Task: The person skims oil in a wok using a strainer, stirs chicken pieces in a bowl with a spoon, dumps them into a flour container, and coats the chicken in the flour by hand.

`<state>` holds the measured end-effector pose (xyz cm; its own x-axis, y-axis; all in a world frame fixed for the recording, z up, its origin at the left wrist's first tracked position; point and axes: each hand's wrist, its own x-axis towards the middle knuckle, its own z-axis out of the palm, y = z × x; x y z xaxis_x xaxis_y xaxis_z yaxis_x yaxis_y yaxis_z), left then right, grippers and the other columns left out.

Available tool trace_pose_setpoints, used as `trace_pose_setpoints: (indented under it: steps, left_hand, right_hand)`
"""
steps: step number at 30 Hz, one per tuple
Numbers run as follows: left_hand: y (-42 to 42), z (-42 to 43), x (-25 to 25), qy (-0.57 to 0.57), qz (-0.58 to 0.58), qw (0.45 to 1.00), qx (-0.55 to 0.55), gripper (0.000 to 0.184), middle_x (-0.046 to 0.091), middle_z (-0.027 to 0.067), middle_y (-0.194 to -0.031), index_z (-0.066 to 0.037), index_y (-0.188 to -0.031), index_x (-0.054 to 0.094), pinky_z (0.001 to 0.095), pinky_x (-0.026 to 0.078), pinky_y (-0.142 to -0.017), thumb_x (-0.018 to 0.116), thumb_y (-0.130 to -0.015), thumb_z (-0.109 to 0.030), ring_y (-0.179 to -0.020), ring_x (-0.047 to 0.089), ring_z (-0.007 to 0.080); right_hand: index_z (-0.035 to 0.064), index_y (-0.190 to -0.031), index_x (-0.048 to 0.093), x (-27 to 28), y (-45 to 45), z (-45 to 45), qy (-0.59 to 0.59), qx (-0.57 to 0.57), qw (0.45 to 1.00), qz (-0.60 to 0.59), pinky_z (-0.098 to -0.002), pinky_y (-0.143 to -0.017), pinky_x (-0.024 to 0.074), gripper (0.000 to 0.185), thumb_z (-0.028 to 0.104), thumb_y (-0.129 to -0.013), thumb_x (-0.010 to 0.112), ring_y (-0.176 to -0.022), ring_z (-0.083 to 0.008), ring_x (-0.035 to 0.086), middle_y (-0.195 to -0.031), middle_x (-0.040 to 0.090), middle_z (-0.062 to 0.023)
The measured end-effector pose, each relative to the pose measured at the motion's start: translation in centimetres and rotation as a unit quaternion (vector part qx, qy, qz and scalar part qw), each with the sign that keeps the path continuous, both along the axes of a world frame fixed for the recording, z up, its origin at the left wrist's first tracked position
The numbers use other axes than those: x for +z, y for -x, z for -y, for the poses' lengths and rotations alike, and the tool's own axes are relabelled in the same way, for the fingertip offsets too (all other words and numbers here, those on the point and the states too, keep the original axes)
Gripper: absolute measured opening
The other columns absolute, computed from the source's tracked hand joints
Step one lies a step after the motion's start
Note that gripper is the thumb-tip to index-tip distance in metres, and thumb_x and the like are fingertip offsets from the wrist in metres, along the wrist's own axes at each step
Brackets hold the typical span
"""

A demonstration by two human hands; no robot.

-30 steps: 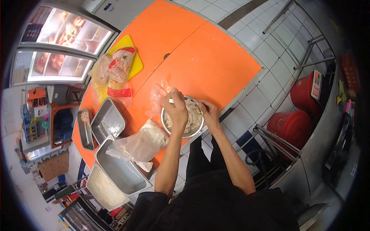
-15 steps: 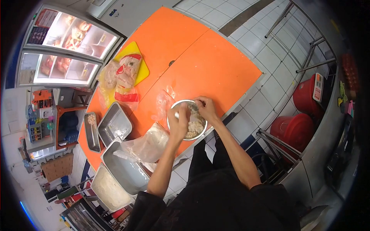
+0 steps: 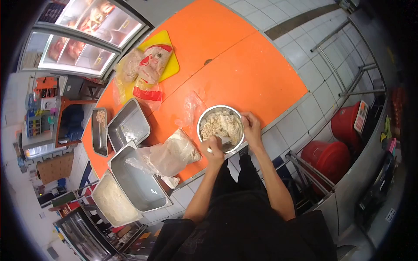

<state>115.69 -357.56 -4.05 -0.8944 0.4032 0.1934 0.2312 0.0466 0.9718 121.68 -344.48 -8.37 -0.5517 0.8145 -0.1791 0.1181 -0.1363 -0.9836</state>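
Observation:
A round metal bowl (image 3: pixel 201 123) stands near the orange table's front edge, with a pale, lumpy, wet-looking mixture (image 3: pixel 223 124) inside. My left hand (image 3: pixel 214 151) is closed around a white-handled spatula (image 3: pixel 224 140) at the bowl's near side; its pale blade dips into the mixture. On the right, my right hand (image 3: pixel 252 129) grips the bowl's rim between thumb and fingers. Left of the bowl lies an open plastic bag of pale powder (image 3: pixel 178 150). A crumpled clear bag (image 3: pixel 191 108) rests just beyond it.
Packaged raw meat (image 3: pixel 152 63) lies on a yellow cutting board (image 3: pixel 173 65) at the far left. Metal trays (image 3: pixel 129 119) line the table's left end, beside a tub of white powder (image 3: pixel 114 202). Red lidded buckets (image 3: pixel 326 158) stand to the right.
My left hand has drawn back from over the bowl to its near rim, bringing the spatula with it, so more mixture shows. My right hand has shifted down along the right rim. The view has shifted slightly.

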Motion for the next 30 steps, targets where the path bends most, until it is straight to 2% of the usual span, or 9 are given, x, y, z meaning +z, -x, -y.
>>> trace_pose_setpoints:
  steps: [2, 7, 9, 12, 14, 17, 23, 26, 30]
  left_hand:
    - [1.7, -0.7, 1.2, -0.079, 0.175, 0.981, 0.003, 0.045, 0.032, -0.0027, -0.047, -0.009, -0.054, 0.03, 0.0285, 0.018, -0.041, 0.041, -0.096, -0.018, -0.041, 0.026, 0.0077]
    - [1.7, 0.1, 7.5, -0.109, 0.178, 0.978, 0.004, 0.043, 0.028, -0.0034, -0.049, -0.01, -0.056, 0.027, 0.0252, 0.017, -0.041, 0.039, -0.097, -0.018, -0.044, 0.024, 0.0056]
    - [1.9, 0.0, 9.4, -0.133, 0.147, 0.976, 0.095, 0.043, 0.029, -0.0028, -0.049, -0.01, -0.057, 0.028, 0.0251, 0.017, -0.041, 0.039, -0.098, -0.018, -0.044, 0.024, 0.0062]
    - [3.3, -1.6, 10.0, -0.136, 0.098, 0.971, 0.171, 0.046, 0.031, -0.0014, -0.049, -0.008, -0.056, 0.028, 0.0254, 0.02, -0.042, 0.04, -0.099, -0.019, -0.044, 0.026, 0.0074]
    - [4.1, -2.9, 9.4, -0.12, 0.064, 0.961, 0.239, 0.047, 0.033, -0.0001, -0.048, -0.007, -0.056, 0.031, 0.0256, 0.024, -0.043, 0.041, -0.1, -0.022, -0.045, 0.03, 0.0085]
    - [4.7, -4.8, 7.7, -0.117, 0.055, 0.942, 0.309, 0.042, 0.029, -0.0014, -0.05, -0.01, -0.061, 0.025, 0.0256, 0.022, -0.042, 0.038, -0.1, -0.018, -0.044, 0.026, 0.0079]
    - [5.1, -7.3, 3.1, -0.006, 0.029, 0.922, 0.386, 0.043, 0.036, 0.0021, -0.05, -0.005, -0.057, 0.034, 0.0291, 0.027, -0.046, 0.044, -0.095, -0.023, -0.047, 0.031, 0.0113]
    - [8.0, -5.4, 3.6, -0.141, 0.287, 0.896, 0.308, 0.038, 0.024, -0.0023, -0.047, -0.013, -0.06, 0.024, 0.0291, 0.02, -0.041, 0.042, -0.093, -0.018, -0.04, 0.02, 0.0092]
    - [5.0, -4.4, 6.0, -0.176, 0.243, 0.934, 0.192, 0.038, 0.028, -0.0013, -0.049, -0.01, -0.06, 0.026, 0.0265, 0.019, -0.039, 0.041, -0.094, -0.014, -0.041, 0.021, 0.0077]
  right_hand:
    - [-0.0033, -0.091, 0.06, 0.5, -0.8, 0.9, 0.004, -0.044, 0.999, -0.009, -0.0281, -0.068, 0.0468, 0.011, 0.005, -0.09, 0.053, -0.074, -0.0127, 0.059, -0.08, 0.064, -0.0071]
    - [-0.0005, -0.089, 0.061, 0.9, -1.9, 0.7, 0.029, -0.018, 0.993, 0.115, -0.0278, -0.068, 0.0463, 0.01, 0.008, -0.088, 0.055, -0.075, -0.0141, 0.059, -0.079, 0.062, -0.0095]
    - [0.0006, -0.09, 0.061, 0.6, 0.0, -1.3, -0.125, 0.0, 0.981, 0.149, -0.0304, -0.064, 0.0458, 0.012, 0.011, -0.087, 0.055, -0.071, -0.0194, 0.059, -0.073, 0.058, -0.0106]
    - [0.0005, -0.089, 0.062, 1.6, 5.1, -3.4, -0.165, 0.049, 0.985, 0.019, -0.0341, -0.063, 0.0453, 0.015, 0.014, -0.086, 0.056, -0.069, -0.0243, 0.058, -0.074, 0.057, -0.0116]
    - [0.0006, -0.089, 0.064, 0.9, 7.4, -4.0, -0.152, 0.263, 0.953, -0.009, -0.036, -0.065, 0.0453, 0.016, 0.014, -0.085, 0.057, -0.07, -0.025, 0.057, -0.082, 0.058, -0.0114]
    - [-0.0011, -0.089, 0.066, 0.1, 8.4, -4.6, -0.151, 0.35, 0.921, 0.083, -0.0311, -0.069, 0.044, 0.016, 0.013, -0.088, 0.06, -0.074, -0.0167, 0.054, -0.081, 0.059, -0.0094]
    - [-0.0038, -0.085, 0.062, 0.2, 6.2, -2.7, -0.06, 0.2, 0.976, 0.058, -0.0303, -0.062, 0.0419, 0.013, 0.008, -0.087, 0.058, -0.065, -0.015, 0.051, -0.068, 0.056, -0.0078]
    - [-0.0052, -0.083, 0.059, 0.5, 5.9, -2.1, -0.024, 0.169, 0.982, 0.076, -0.0344, -0.067, 0.0433, 0.015, 0.009, -0.087, 0.059, -0.07, -0.0194, 0.054, -0.076, 0.057, -0.0116]
    - [-0.0052, -0.083, 0.059, -1.0, 5.4, -1.5, -0.015, 0.137, 0.987, 0.086, -0.0342, -0.067, 0.0432, 0.016, 0.01, -0.088, 0.059, -0.069, -0.0193, 0.053, -0.077, 0.057, -0.0118]
